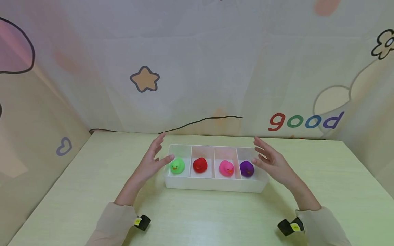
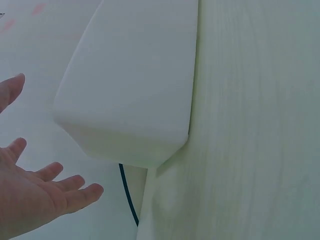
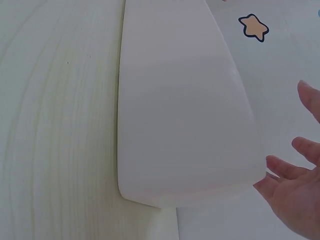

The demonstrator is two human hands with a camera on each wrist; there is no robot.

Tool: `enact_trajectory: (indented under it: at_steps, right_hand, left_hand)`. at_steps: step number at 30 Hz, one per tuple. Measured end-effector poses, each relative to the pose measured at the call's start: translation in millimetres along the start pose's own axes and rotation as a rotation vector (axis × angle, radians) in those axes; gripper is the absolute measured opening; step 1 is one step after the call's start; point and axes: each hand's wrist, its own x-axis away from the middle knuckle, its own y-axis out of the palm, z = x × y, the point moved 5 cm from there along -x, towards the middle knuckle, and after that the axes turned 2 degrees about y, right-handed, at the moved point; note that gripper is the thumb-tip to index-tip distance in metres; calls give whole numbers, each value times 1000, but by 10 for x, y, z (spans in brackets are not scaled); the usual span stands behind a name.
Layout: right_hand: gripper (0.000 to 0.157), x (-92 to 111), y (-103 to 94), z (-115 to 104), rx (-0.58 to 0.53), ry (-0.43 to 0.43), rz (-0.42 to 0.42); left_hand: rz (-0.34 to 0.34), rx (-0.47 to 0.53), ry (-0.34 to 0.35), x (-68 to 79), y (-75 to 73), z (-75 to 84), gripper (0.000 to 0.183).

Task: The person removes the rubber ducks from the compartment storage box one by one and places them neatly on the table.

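A white divided box [image 1: 212,184] stands on the table, one rubber duck in each compartment. From left to right they are a green duck [image 1: 177,166], a red duck [image 1: 200,165], a pink duck [image 1: 226,168] and a purple duck [image 1: 247,168]. My left hand [image 1: 151,159] hovers at the box's left end with fingers extended, its thumb tip overlapping the rim near the green duck. At the opposite end, my right hand [image 1: 272,163] is held likewise, thumb by the purple duck. Neither hand grips anything. Both wrist views show the box's outer wall [image 2: 130,75] beside spread fingers.
The pale wooden table [image 1: 197,218] extends around the box on every side. Behind it hangs a light backdrop [image 1: 197,68] with a printed star and the word "good". A black wrist device [image 1: 142,222] sits at the left cuff, another device [image 1: 290,227] at the right.
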Motion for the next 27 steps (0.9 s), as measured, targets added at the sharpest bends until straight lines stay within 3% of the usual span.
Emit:
enact_trajectory:
  at_steps: [6, 17, 27]
  right_hand:
    - [65, -31, 20, 24, 29, 29, -1]
    - [52, -83, 92, 43, 165, 94, -37]
    - [46, -163, 205, -7, 401, 30, -128]
  left_hand:
    - [-23, 73, -37, -12, 20, -67, 77]
    - [-56, 91, -109, -55, 43, -203, 67]
    - [-70, 93, -183, -65, 65, -266, 61]
